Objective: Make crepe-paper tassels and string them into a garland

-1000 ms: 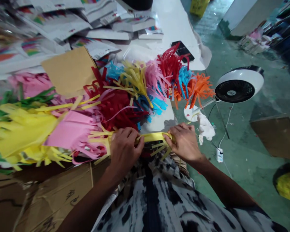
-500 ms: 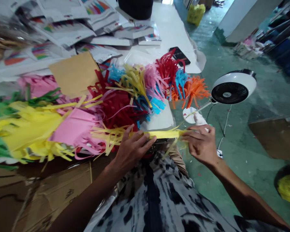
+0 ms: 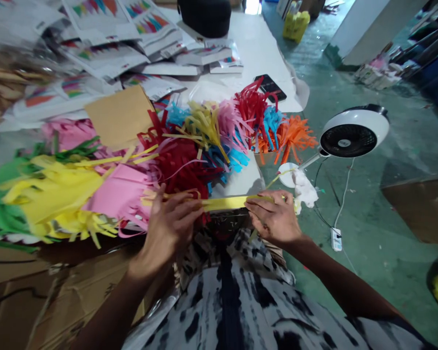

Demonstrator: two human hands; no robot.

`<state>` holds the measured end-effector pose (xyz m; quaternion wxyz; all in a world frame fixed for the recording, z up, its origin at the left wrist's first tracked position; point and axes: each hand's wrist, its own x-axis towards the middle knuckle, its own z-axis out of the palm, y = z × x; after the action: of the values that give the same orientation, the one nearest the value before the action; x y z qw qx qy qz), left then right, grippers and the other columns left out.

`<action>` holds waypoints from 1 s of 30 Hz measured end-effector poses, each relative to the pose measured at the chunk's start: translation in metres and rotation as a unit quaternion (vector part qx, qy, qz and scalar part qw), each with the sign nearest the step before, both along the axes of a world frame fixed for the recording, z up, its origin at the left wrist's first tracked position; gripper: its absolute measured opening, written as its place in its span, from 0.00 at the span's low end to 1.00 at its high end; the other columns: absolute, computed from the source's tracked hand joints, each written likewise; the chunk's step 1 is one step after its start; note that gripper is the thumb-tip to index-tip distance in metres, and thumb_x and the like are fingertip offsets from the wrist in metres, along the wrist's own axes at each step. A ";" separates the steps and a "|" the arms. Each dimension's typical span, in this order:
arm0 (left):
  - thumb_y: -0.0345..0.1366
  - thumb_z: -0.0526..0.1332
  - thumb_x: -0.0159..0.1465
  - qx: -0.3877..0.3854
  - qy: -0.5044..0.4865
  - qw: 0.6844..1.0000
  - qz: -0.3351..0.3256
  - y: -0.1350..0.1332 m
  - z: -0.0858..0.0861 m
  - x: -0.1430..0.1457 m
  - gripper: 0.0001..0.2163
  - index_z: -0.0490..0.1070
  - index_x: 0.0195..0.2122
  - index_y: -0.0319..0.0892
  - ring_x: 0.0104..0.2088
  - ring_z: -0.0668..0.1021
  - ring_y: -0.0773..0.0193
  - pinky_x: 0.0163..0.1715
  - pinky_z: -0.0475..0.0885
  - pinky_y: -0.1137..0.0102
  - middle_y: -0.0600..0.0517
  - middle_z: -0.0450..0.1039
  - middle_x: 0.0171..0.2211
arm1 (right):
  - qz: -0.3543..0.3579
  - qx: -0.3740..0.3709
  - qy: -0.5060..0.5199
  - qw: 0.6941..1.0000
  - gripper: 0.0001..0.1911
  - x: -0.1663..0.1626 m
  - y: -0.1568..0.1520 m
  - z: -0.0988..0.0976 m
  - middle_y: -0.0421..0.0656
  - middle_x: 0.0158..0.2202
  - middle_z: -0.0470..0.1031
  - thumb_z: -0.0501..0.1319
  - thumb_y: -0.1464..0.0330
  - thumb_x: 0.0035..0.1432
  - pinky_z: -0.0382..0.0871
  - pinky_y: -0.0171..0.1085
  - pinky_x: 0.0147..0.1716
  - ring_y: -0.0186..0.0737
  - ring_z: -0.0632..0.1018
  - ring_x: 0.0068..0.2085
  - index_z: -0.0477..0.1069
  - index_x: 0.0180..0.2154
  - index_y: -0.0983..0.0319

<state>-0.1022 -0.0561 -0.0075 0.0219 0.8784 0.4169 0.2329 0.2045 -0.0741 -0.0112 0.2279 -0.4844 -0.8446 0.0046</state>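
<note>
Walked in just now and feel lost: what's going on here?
A person's right hand pinches a flat yellow papery strip, and the left hand touches it farther left; that hand's grip is unclear. Fringed papery bundles in several bright colours cover part of the white table. A white fan stands at right.

Single head-worn view, forward and down, close above both hands (image 3: 173,221) (image 3: 273,216)

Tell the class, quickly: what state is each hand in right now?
Left hand: fingers bent at the yellow strip; whether closed on it cannot be told.
Right hand: closed, holding the yellow strip.
</note>
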 end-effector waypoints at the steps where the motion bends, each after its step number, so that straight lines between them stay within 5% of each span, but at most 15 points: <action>1: 0.26 0.60 0.67 0.007 -0.020 0.999 0.027 0.001 0.003 -0.001 0.12 0.78 0.44 0.49 0.56 0.78 0.52 0.67 0.59 0.39 0.54 0.82 0.50 | -0.002 -0.002 0.000 1.000 0.11 0.001 0.001 0.000 0.40 0.49 0.85 0.64 0.68 0.67 0.56 0.51 0.54 0.49 0.77 0.55 0.81 0.49 0.56; 5: 0.28 0.64 0.65 0.057 -0.032 0.998 0.002 0.006 0.009 0.025 0.10 0.78 0.45 0.47 0.51 0.79 0.52 0.58 0.70 0.49 0.51 0.83 0.46 | 0.006 -0.026 -0.006 1.000 0.09 0.001 0.007 0.002 0.40 0.47 0.86 0.63 0.66 0.70 0.54 0.51 0.55 0.48 0.76 0.56 0.83 0.46 0.53; 12: 0.28 0.62 0.69 -0.053 0.052 0.992 -0.101 0.018 0.000 0.064 0.08 0.76 0.48 0.41 0.45 0.78 0.54 0.44 0.75 0.63 0.45 0.80 0.45 | 0.019 -0.062 -0.015 0.998 0.12 0.004 0.015 0.006 0.42 0.44 0.85 0.61 0.60 0.73 0.53 0.50 0.57 0.49 0.74 0.58 0.82 0.48 0.54; 23: 0.32 0.62 0.71 -0.015 0.021 0.998 -0.061 0.021 -0.009 0.060 0.05 0.76 0.44 0.40 0.41 0.77 0.56 0.40 0.73 0.64 0.46 0.80 0.41 | 0.005 -0.020 0.000 1.000 0.08 -0.003 0.021 -0.004 0.40 0.42 0.84 0.62 0.65 0.72 0.53 0.49 0.56 0.46 0.76 0.55 0.82 0.45 0.55; 30: 0.35 0.60 0.73 -0.066 0.025 0.997 0.027 0.023 0.000 0.047 0.06 0.75 0.39 0.42 0.41 0.76 0.56 0.43 0.68 0.61 0.48 0.79 0.38 | -0.075 -0.108 0.037 0.991 0.09 0.001 0.020 0.005 0.43 0.40 0.82 0.63 0.62 0.71 0.56 0.47 0.54 0.48 0.75 0.51 0.79 0.39 0.57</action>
<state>-0.0548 -0.0335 -0.0080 0.0638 0.8691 0.4550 0.1835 0.2054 -0.0538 -0.0061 0.2055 -0.5674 -0.7915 0.0969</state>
